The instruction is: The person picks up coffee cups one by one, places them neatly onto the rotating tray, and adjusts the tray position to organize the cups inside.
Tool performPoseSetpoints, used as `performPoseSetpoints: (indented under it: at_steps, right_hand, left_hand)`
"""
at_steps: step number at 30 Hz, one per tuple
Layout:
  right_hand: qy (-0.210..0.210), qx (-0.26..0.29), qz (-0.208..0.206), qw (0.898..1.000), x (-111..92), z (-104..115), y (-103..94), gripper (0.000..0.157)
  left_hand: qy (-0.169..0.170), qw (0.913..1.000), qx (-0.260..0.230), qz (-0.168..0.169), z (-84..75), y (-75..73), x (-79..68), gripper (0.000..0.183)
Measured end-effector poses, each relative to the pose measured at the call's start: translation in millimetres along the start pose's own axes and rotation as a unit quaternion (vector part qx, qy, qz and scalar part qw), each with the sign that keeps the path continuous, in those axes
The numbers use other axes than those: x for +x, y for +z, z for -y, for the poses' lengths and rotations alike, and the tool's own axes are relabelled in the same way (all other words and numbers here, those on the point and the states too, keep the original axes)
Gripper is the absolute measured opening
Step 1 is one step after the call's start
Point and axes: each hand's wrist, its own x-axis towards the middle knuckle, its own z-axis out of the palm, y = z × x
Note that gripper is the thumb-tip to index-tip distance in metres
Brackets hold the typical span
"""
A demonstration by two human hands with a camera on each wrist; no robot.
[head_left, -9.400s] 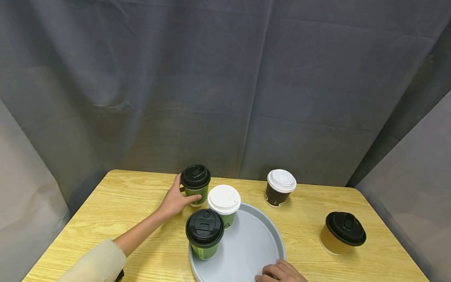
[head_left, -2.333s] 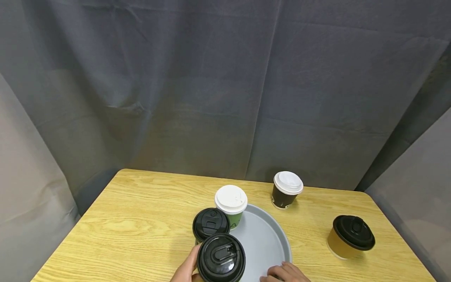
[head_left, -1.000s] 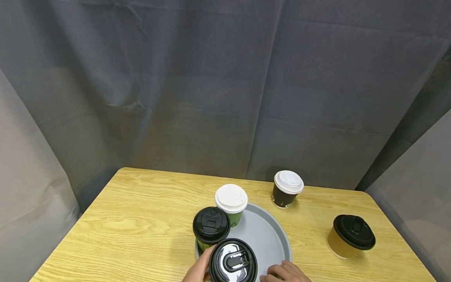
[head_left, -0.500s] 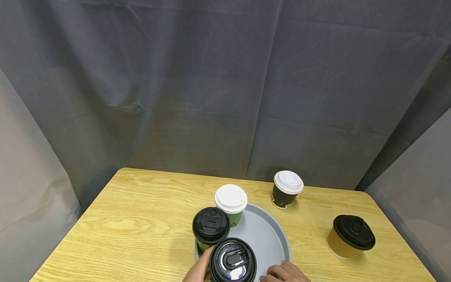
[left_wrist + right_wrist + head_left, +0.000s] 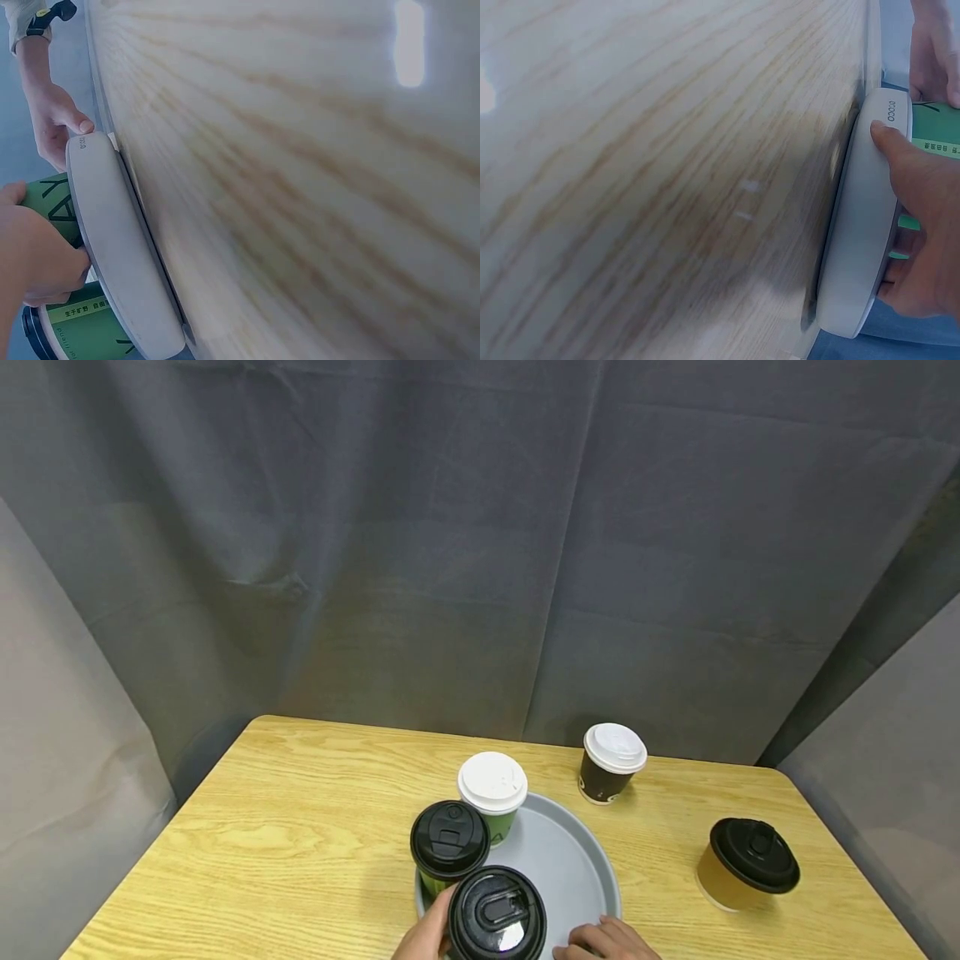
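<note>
My left hand [image 5: 425, 935] grips a green paper coffee cup with a glossy black lid [image 5: 498, 912] at the front of the round grey tray [image 5: 611, 893]. In the left wrist view that cup's green side [image 5: 46, 201] shows between thumb and fingers, upright within the tray's wall. Just behind it on the tray stands another black-lidded green cup [image 5: 450, 839]. A green cup with a white lid [image 5: 492, 785] stands at the tray's far left. My right hand [image 5: 607, 941] holds the tray's right rim; in the right wrist view the thumb [image 5: 885, 135] lies on the outer wall, fingers inside.
Beyond the tray, a dark cup with a white lid [image 5: 611, 764] stands near the table's back edge. A tan cup with a black lid [image 5: 742, 864] is at the right. Grey cloth [image 5: 420, 543] hangs behind the wooden table [image 5: 262, 852].
My left hand has brought the black-lidded green cup from the table behind the tray to the tray's front. Over the last second it has barely moved. The right hand stays on the rim.
</note>
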Motion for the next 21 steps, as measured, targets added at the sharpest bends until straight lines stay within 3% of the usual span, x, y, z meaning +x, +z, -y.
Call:
performPoseSetpoints:
  at_steps: [2,7,9,11,15,19,21]
  right_hand:
    - [-0.005,0.005,-0.009,1.000,-1,0,0.8,0.028]
    - [0.001,0.006,0.001,1.000,-1,0,0.0,0.026]
    - [0.003,0.002,0.006,1.000,-1,1,-0.6,0.026]
    - [0.001,0.000,0.009,1.000,0,1,-1.4,0.026]
    - [-0.001,-0.003,0.010,1.000,0,0,-1.2,0.030]
    - [0.009,-0.005,0.021,1.000,0,0,-1.5,0.032]
    - [0.007,-0.006,0.018,1.000,0,0,-1.4,0.032]
  left_hand:
    - [0.016,0.9999,0.002,0.001,1.8,-0.3,0.2,0.072]
    - [0.009,0.9999,0.014,0.002,1.2,-0.1,1.0,0.073]
    - [0.002,0.9988,0.049,-0.002,2.6,-0.1,1.1,0.075]
    - [0.004,0.9943,0.106,-0.010,8.2,-0.7,0.6,0.077]
    - [0.022,0.9739,0.224,-0.030,28.5,-1.4,-0.3,0.079]
    - [0.039,0.9668,0.249,-0.040,32.3,0.0,-0.4,0.080]
    - [0.035,0.9684,0.243,-0.040,26.5,1.0,-0.1,0.080]
